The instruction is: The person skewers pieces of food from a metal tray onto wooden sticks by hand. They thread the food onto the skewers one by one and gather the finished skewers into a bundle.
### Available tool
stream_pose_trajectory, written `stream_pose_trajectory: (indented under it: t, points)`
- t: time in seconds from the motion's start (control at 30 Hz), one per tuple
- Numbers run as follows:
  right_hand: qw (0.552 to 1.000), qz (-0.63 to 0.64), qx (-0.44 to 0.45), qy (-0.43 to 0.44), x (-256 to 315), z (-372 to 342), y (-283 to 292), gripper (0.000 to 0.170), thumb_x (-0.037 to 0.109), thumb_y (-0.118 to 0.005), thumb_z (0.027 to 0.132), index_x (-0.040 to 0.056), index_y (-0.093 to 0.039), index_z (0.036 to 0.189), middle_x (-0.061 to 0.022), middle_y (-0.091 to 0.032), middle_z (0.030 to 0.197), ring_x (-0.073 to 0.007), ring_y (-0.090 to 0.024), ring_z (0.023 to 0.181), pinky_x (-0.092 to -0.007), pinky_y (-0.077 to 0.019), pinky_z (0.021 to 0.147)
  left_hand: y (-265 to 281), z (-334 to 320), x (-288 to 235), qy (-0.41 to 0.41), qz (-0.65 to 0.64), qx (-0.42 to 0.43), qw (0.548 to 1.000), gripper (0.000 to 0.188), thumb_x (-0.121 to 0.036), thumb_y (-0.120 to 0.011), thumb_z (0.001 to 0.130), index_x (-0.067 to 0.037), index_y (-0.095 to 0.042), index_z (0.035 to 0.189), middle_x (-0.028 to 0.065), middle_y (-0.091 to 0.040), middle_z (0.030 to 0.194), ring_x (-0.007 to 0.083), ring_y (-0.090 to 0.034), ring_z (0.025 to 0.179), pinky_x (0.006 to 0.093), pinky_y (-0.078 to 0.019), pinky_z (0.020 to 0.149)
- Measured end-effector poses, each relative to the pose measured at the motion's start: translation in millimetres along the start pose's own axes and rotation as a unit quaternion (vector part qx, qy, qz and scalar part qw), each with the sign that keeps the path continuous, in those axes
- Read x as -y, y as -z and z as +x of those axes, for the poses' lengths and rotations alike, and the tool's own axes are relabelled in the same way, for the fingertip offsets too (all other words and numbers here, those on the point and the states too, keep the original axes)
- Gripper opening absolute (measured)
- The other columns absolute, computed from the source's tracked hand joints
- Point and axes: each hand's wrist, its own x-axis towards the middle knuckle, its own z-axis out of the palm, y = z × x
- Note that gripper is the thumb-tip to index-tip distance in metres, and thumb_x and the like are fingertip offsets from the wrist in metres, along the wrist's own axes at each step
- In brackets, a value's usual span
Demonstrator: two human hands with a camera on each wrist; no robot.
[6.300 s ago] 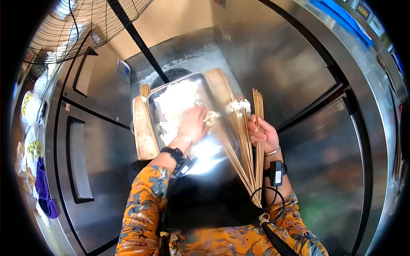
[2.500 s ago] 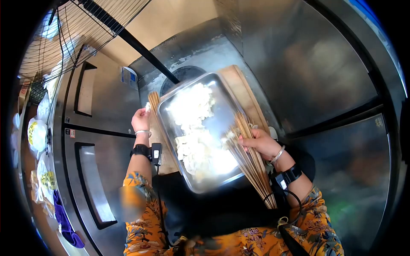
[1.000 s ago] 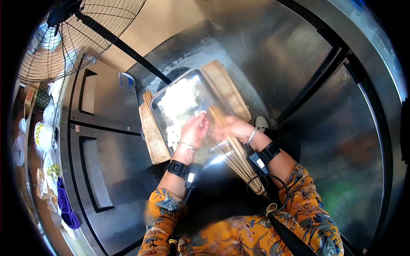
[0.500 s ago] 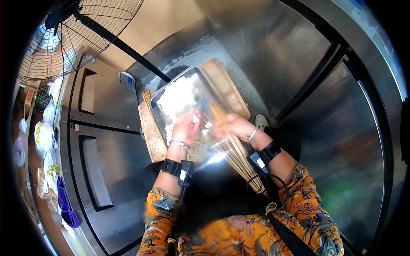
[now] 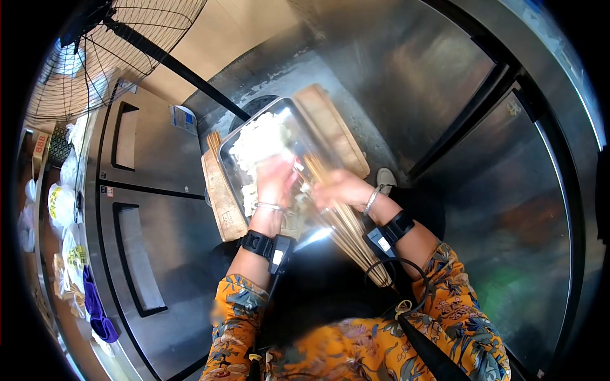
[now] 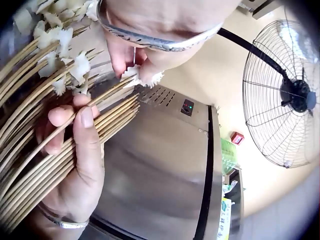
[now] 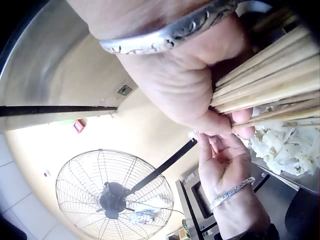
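My left hand pinches a white ruffled piece at the pointed end of a bamboo skewer, close beside my right hand. My right hand grips a bundle of bamboo skewers, whose far ends run back toward my lap. In the left wrist view, its thumb presses one skewer apart from the rest. Several skewers in the bundle bear white ruffled bits near their tips. Under both hands is a metal tray holding a heap of similar white pieces.
The tray sits over a wooden board. More skewers stand at its left edge. A wire-cage fan on a black pole rises at the upper left. Steel cabinet doors flank both sides; a shoe shows at right.
My left hand dipped into the tray earlier, then held a white piece out beyond its left side. It came back to the skewer tips by my right hand, and has shifted only slightly since.
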Motion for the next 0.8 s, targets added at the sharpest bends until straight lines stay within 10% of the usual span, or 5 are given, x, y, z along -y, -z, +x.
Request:
stream_pose_trajectory:
  t: [0.8]
  points:
    - [1.000,0.013,-0.014,0.005,-1,2,-4,0.008,0.007,-0.062,0.078,0.0024,-0.061,0.084,-0.0016,-0.059,0.069,-0.0079,-0.054,0.057,-0.0197,-0.0432,0.051,2,2,-2,-0.074,0.137,-0.034,0.987,0.029,-0.001,-0.064,0.076,0.001,-0.052,0.103,0.0077,-0.060,0.090,0.0140,-0.059,0.079,0.0257,-0.0520,0.065]
